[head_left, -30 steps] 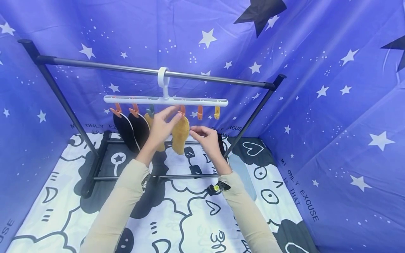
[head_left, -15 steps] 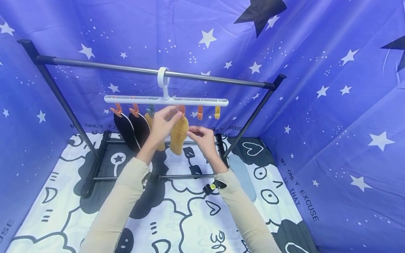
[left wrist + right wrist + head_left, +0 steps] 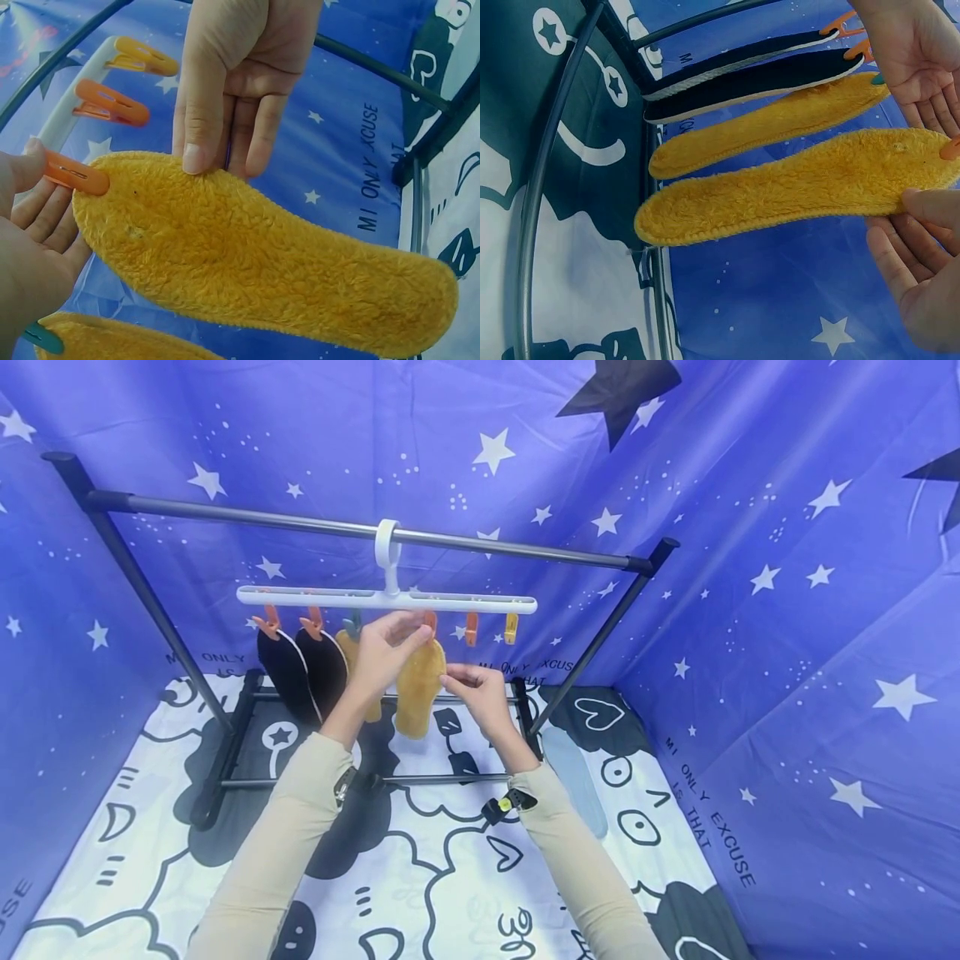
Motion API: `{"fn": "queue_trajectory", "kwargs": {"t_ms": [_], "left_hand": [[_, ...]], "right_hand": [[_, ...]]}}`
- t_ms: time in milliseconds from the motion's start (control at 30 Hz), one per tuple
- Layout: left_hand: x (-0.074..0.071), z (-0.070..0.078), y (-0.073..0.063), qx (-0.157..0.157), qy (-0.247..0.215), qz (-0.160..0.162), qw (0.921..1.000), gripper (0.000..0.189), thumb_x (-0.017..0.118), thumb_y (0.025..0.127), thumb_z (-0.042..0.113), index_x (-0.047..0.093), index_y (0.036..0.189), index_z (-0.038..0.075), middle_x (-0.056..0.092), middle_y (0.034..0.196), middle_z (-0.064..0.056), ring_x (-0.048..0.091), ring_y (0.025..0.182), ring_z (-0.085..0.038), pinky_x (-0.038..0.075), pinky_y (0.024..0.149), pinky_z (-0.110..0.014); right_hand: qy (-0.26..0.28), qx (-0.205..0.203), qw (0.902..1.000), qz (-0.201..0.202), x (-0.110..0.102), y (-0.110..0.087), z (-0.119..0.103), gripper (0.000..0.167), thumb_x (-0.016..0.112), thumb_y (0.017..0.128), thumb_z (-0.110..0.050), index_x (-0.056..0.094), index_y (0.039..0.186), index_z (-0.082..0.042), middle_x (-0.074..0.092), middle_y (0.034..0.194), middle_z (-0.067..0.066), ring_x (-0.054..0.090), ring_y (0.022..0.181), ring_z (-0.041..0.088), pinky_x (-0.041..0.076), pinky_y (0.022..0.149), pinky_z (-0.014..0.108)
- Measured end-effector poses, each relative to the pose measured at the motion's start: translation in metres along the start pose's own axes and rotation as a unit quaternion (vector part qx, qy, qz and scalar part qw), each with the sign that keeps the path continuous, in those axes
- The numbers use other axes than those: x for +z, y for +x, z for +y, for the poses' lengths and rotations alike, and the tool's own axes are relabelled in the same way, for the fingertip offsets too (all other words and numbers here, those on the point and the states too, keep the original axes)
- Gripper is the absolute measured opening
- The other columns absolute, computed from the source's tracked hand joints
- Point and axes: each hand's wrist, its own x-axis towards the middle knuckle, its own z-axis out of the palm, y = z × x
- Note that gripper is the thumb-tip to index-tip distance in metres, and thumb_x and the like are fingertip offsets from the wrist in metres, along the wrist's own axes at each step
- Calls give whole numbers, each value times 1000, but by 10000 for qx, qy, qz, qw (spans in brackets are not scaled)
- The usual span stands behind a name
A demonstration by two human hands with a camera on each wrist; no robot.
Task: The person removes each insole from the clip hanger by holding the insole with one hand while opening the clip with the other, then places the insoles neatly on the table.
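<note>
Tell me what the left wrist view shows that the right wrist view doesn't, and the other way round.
Only the left wrist view shows the white hanger, the yellow clip and the free orange clip.
Only the right wrist view shows the two black insoles.
Both show the two yellow insoles, the teal clip, the rack, the left hand and the right hand.

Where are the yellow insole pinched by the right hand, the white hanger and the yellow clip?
Pinched yellow insole [image 3: 262,247]: left wrist view, middle of its fuzzy face.
White hanger [image 3: 391,601]: head view, where stem meets bar.
Yellow clip [image 3: 512,629]: head view, its body.
</note>
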Motion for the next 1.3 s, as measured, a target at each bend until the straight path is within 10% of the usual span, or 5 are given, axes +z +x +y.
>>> {"fn": "queue_trajectory", "kwargs": {"t_ms": [400,600,900,1300], "left_hand": [[-1,-6,-1,36,-333,248,9991,31,69,97,7,66,124,-7,70,121,-27,70,105,-18,56,100,-28],[-1,-6,-1,-6,-284,315,9991,32,69,97,8,66,125,-7,70,122,-27,70,109,-25,56,101,-31],[-1,-3,-1,-209,-253,326,9989,32,68,98,9,66,125,-6,70,121,-26,68,113,-34,56,99,-30],[3,-4,1,-103,-400,403,9983,28,65,96,-2,64,121,-14,67,118,-35,65,87,5,54,86,-13]], "right_hand": [[77,27,10000,-45,0,-3,1,21,74,89,1,74,108,11,75,103,28,69,78,0,61,78,23],[242,117,9996,-118,1,-4,-2,21,74,90,1,73,108,11,75,103,28,70,78,2,63,84,42],[437,175,9987,-211,7,-6,1,21,73,91,2,72,109,13,75,99,27,70,75,4,64,78,35],[520,239,9981,-224,12,-9,6,22,73,90,3,71,109,13,74,101,28,71,76,4,64,79,30]]}}
